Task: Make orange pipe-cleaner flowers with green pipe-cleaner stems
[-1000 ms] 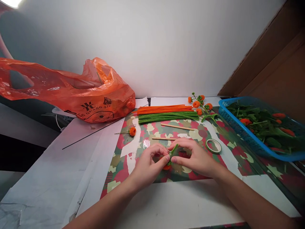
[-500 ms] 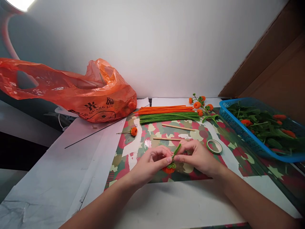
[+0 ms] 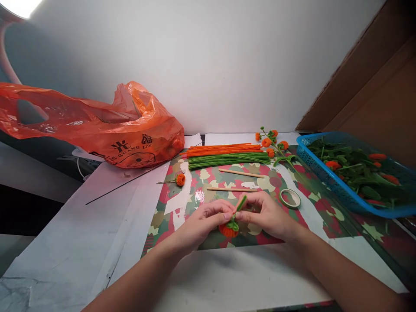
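Note:
Between my hands is a pipe-cleaner flower with an orange fuzzy head hanging down and a green fuzzy stem pointing up. My left hand is closed on it from the left, thumb and fingers near the green base. From the right, the thumb and forefinger of my right hand pinch the green stem. Just beyond my hands lie two thin wooden sticks, the nearer stick and the farther stick. A roll of green tape rests beside my right hand.
Orange pipe cleaners and green pipe cleaners lie at the back. A finished flower spray is beside them. A small orange flower lies left. An orange plastic bag stands back left; a blue basket of leaves and flowers, right.
My hands stay on the flower, with slight finger movement. The orange head has tilted a little and shows more. The whole view has shifted slightly.

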Motion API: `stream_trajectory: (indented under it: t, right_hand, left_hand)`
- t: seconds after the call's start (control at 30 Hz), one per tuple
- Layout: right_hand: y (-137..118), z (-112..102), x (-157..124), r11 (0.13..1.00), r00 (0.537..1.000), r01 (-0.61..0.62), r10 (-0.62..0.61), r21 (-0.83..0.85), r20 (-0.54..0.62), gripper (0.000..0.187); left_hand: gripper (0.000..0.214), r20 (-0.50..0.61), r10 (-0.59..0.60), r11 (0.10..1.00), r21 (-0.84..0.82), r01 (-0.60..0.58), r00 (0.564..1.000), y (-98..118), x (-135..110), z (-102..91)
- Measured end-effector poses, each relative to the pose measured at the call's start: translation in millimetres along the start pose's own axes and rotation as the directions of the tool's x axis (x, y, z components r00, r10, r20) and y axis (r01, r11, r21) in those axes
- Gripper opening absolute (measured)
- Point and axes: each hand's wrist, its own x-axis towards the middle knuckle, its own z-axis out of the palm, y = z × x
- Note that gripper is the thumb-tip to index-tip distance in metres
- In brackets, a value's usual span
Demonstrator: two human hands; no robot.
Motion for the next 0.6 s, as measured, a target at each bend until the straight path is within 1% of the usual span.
stream_trajectory:
  t: [0.07, 0.13, 0.23, 0.37, 0.4, 0.47, 0.53, 0.6]
  right_hand:
    - [-1.0, -0.4, 0.3, 0.996, 0.998, 0.024, -0.029, -0.087, -0.051, 0.021]
    - [-1.5, -0.6, 0.5, 0.988, 0.995, 0.039, -0.052, -0.148, -0.084, 0.02]
    - [-0.4, 0.9, 0.5, 0.98, 0.991, 0.045, -0.069, -0.195, -0.118, 0.02]
    - [3.0, 6.8, 0.0, 0.963, 0.983, 0.045, -0.09, -0.264, -0.159, 0.017]
    - [3.5, 8.2, -0.1, 0.958, 0.982, 0.046, -0.096, -0.284, -0.165, 0.017]
    - [3.6, 9.4, -0.2, 0.944, 0.977, 0.058, -0.12, -0.325, -0.174, 0.015]
    - [2.2, 7.6, -0.2, 0.925, 0.973, 0.108, -0.173, -0.364, -0.153, 0.014]
    - [-0.5, 3.5, -0.4, 0.902, 0.968, 0.187, -0.237, -0.389, -0.085, 0.013]
  left_hand:
    - [0.018, -0.083, 0.048, 0.999, 0.024, -0.046, 0.995, -0.3, 0.2, 0.1]
    - [0.017, -0.142, 0.08, 0.996, 0.048, -0.074, 0.987, -1.8, -0.1, 0.3]
    - [0.018, -0.173, 0.109, 0.987, 0.14, -0.085, 0.979, -3.9, -1.7, 2.8]
    - [0.013, -0.225, 0.18, 0.934, 0.346, -0.094, 0.958, -1.4, -3.8, 8.3]
    - [0.012, -0.224, 0.195, 0.924, 0.37, -0.101, 0.955, -0.1, -3.9, 8.8]
    - [0.012, -0.195, 0.192, 0.926, 0.361, -0.111, 0.962, 2.4, -3.7, 8.1]
    - [0.013, -0.139, 0.151, 0.953, 0.283, -0.107, 0.979, 4.4, -3.0, 5.6]
    - [0.013, -0.053, 0.082, 0.986, 0.147, -0.074, 0.995, 5.8, -2.5, 2.3]
